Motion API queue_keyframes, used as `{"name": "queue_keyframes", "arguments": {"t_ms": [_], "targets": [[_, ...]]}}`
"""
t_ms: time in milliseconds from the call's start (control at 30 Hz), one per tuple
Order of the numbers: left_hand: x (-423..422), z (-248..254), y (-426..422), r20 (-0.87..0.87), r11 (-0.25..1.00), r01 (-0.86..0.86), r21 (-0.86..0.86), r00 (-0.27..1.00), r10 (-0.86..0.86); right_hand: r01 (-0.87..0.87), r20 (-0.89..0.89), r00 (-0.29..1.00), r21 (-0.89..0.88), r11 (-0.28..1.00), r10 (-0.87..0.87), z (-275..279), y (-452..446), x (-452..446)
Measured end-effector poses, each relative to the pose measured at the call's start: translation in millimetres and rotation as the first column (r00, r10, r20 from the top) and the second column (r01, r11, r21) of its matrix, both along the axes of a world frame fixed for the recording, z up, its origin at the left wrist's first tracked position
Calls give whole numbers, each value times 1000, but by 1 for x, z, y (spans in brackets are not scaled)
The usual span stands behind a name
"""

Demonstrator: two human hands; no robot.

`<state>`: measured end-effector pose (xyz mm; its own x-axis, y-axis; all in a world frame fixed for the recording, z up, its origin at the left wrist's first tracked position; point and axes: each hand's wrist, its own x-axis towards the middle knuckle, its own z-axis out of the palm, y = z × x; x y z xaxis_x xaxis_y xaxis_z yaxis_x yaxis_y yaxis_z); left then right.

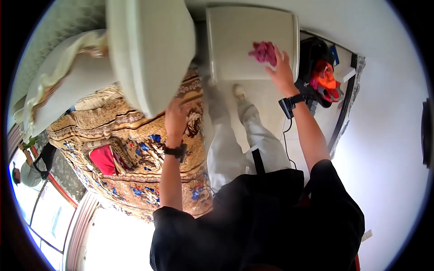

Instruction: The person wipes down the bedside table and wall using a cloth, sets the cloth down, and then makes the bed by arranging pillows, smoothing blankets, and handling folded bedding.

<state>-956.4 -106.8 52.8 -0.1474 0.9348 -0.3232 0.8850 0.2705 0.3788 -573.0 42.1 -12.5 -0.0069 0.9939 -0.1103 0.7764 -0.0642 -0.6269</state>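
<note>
Hands well apart, both stretched forward. Right hand (282, 74) above a cream table (230, 43), fingers loosely spread, palm without a grip on anything. Right at those fingertips, a crumpled pink cloth (263, 52), lying on the table top toward its right side; too close to tell touching from just beside. Left hand (175, 119) blurred, just beside the lower end of a rounded cream panel (151, 54); cannot tell whether gripping it or merely near it. On each wrist, a black band (174, 152); from the right one, a thin black cord (285, 137) hanging in a curve. Below, a black shirt (257, 221), pale trousers (224, 147) and a light shoe (240, 91). Beneath the left arm, a brown patterned blanket (144, 180) with blue flowers, spread wide, and on it a folded red cloth (104, 159). Just right of the table, a bright orange bundle (324, 74) against something black. Farther off, a white wall (384, 113) at right; at far left, a window (52, 217) and a person (31, 177) in a grey top.
</note>
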Motion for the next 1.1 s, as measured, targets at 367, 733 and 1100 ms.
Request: {"name": "queue_keyframes", "arguments": {"t_ms": [367, 733, 1100], "targets": [[-47, -101, 74, -643, 923, 144, -357, 679, -354, 53, -304, 943, -267, 962, -136, -104, -144, 80], [-26, 61, -45, -130, 890, 301, 341, 953, -273, -126, -506, 862, -257, 958, -22, -88, -134, 40], [-136, 289, -311, 264, 95, -513, 853, 581, 770, -616, -603, 677, -151, 773, 422, -7, -172, -123]]}}
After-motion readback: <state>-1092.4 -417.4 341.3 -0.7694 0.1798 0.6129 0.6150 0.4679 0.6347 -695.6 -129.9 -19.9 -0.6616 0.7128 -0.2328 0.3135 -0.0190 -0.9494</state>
